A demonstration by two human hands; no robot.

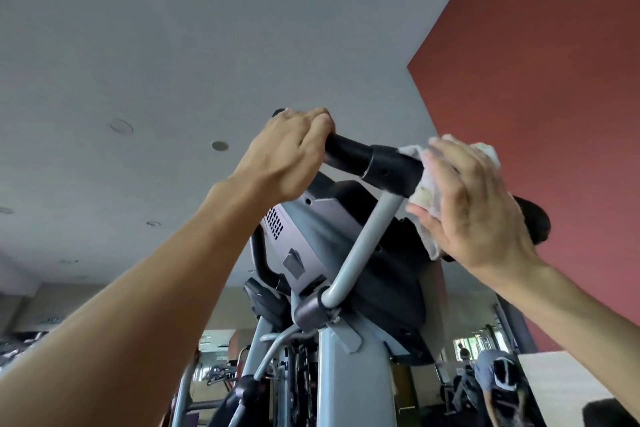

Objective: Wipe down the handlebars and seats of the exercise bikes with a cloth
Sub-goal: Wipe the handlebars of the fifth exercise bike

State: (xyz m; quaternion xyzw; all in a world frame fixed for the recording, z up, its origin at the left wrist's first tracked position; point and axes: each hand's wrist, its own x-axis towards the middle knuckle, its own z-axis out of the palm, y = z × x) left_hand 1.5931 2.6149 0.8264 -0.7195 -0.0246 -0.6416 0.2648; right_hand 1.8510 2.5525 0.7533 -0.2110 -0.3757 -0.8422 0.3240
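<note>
- The left hand point(291, 152) is curled tight around the left end of the black handlebar point(367, 159), knuckles on top, the fingers folded over the grip; just past the knuckles the bar's end cap pokes out against the grey ceiling point(173, 45).
- The right hand point(474, 204) lies flat and spread against a white cloth point(429, 184), pressing it onto the right part of the same handlebar; the fingers are extended rather than clenched, so the cloth is pinned under the palm and not gripped in a fist; the cloth bunches over the bar above the hand and hangs in a ragged edge below it.
- Between the two hands a bare stretch of the black grip shows, with a collar where the foam meets the harder sleeve; the hands are apart and do not touch each other.
- A grey tube point(367, 243) runs down from under the bar to a clamp on the bike's upright post point(353, 374); behind it sits the underside of the console point(304, 239), grey with a vent grille, tilted.
- To the right a dark red wall point(554, 62) rises beside the ceiling; low down, other gym machines stand in the background, blurred; at the lower right a person in a blue shirt point(488, 371) is bent over, well apart from the bike.
- No seat shows from this low, upward-looking view.
</note>
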